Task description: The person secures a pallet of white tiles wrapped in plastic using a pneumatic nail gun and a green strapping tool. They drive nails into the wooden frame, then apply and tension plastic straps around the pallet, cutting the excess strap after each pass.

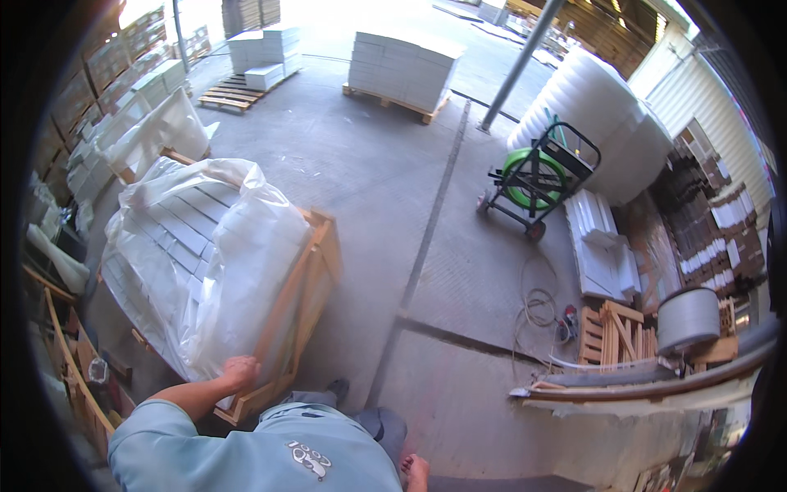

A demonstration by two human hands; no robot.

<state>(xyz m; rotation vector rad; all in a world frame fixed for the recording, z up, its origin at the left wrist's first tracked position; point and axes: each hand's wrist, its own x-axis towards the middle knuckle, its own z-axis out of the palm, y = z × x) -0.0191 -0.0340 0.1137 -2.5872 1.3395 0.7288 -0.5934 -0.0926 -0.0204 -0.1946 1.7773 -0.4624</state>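
My left hand [240,373] is closed at the near edge of a clear plastic sheet [215,332] and appears to grip it. The loose, wrinkled sheet drapes over a stack of long white boxes [190,220], with part of their top bare. A wooden frame [316,262] borders the right side of this stack, close to my left hand. Low beside my body, my right hand [416,469] has curled fingers, and whatever might be inside them is hidden. It touches nothing that I can see.
A strapping cart [541,176] with a green reel stands at the right, before a large foam-wrapped bundle [590,107]. Cable [539,307] coils on the floor near wooden pallets [611,332]. Farther back are palletised white boxes [402,70] and a grey post [520,66].
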